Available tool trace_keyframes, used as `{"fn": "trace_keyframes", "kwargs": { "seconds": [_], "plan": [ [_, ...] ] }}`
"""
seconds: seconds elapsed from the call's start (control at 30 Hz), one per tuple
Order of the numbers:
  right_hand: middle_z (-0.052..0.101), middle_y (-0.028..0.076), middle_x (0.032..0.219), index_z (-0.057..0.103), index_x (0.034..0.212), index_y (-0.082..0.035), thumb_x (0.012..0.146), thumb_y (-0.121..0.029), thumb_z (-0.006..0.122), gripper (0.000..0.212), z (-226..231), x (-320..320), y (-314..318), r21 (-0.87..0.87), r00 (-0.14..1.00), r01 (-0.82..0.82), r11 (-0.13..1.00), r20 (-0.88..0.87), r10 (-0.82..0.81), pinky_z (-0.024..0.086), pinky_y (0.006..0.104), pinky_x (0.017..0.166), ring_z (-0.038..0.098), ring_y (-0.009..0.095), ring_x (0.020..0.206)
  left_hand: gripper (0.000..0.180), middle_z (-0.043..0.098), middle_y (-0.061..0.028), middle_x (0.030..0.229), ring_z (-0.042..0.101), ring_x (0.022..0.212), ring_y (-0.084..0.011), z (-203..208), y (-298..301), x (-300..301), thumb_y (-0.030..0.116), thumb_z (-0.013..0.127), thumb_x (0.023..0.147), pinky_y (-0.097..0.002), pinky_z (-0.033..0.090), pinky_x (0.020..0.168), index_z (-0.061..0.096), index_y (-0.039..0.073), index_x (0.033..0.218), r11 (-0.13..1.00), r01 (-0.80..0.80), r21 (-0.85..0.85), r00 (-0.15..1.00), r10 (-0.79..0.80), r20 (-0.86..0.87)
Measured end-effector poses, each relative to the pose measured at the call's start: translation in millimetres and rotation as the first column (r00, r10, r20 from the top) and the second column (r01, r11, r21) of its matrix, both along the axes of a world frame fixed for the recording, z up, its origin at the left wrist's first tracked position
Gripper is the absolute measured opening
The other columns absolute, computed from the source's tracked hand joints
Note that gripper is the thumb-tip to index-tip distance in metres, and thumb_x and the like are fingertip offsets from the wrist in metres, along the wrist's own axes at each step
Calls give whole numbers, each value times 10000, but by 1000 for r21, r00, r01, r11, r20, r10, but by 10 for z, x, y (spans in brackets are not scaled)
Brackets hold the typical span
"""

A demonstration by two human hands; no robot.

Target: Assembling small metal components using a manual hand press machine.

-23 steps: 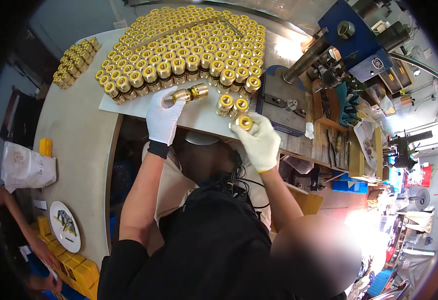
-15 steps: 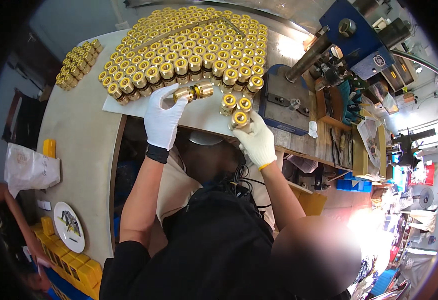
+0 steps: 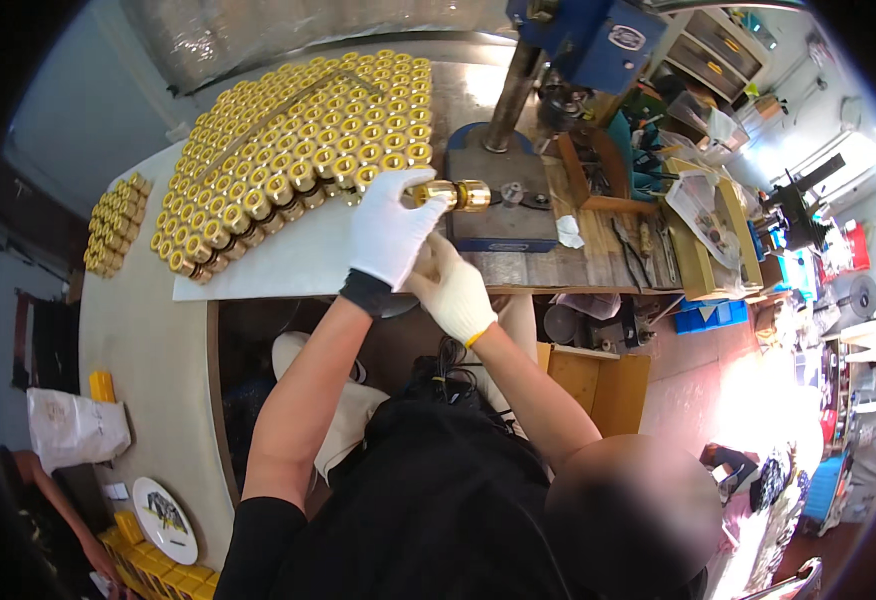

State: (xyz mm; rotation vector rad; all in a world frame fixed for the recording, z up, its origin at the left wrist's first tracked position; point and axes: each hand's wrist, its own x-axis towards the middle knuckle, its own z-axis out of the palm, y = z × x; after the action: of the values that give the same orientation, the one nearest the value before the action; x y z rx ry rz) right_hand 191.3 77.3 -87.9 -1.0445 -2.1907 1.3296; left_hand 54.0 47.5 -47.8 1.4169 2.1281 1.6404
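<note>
My left hand (image 3: pixel 390 228), in a white glove, grips a brass cylindrical fitting (image 3: pixel 455 195) with a dark groove round its middle. It holds the fitting lying sideways, at the left edge of the blue press's base (image 3: pixel 503 228). Just below it, my right hand (image 3: pixel 453 292), in a cream glove with a yellow cuff, has its fingers curled in at the table edge. Its fingertips are partly behind my left hand, so whatever they hold is hidden. Many upright brass fittings (image 3: pixel 288 140) stand packed in rows on the white board, to the left of both hands.
A flat metal strip lies across the rows. A smaller group of fittings (image 3: pixel 116 225) stands far left. Beyond the press, a wooden box (image 3: pixel 608 165), pliers (image 3: pixel 630 255) and a yellow tray (image 3: pixel 703 235) sit on the bench. Left below are a plate (image 3: pixel 166 520), a white bag (image 3: pixel 78 428) and another person's arm.
The view has swung right. My left hand has carried its fitting over to the press base. My right hand has moved from the front loose fittings to below my left hand.
</note>
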Motion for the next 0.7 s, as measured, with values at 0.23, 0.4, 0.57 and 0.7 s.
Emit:
{"fn": "trace_keyframes", "kwargs": {
  "seconds": [0.23,0.4,0.57,0.7],
  "plan": [
    [777,115,921,498,1553,28,931,-247,792,741,-276,784,-63,-259,982,73,963,-152,-115,587,343,728,723,193,738,388,751,-151,1171,717,1118,-317,34,876,240,297,830,885,-395,555,1004,786,54,1184,993,116,-30,977,-120,-177],
    [736,38,894,507,1539,49,963,-141,777,664,-225,1091,-4,-422,943,158,893,-204,-264,524,242,630,633,78,676,420,730,-185,1099,699,1067,-378,249,1272,461,353,833,845,-443,559,958,781,43,1124,977,211,-24,942,-209,-264],
    [720,1,919,556,1494,62,972,-111,776,592,-42,1370,326,-223,901,270,937,-283,-328,527,214,740,636,55,803,721,668,-157,1204,658,899,-271,165,900,578,289,882,845,-374,554,869,612,-9,1443,960,254,122,940,-215,-266],
    [766,43,1104,686,1393,3,952,-140,820,482,1131,1530,707,370,839,503,781,-428,-337,557,287,918,687,107,968,474,662,-68,1024,631,833,-180,-220,-334,626,110,865,855,-318,546,778,712,45,1299,961,267,68,961,-271,61]
  ]
}}
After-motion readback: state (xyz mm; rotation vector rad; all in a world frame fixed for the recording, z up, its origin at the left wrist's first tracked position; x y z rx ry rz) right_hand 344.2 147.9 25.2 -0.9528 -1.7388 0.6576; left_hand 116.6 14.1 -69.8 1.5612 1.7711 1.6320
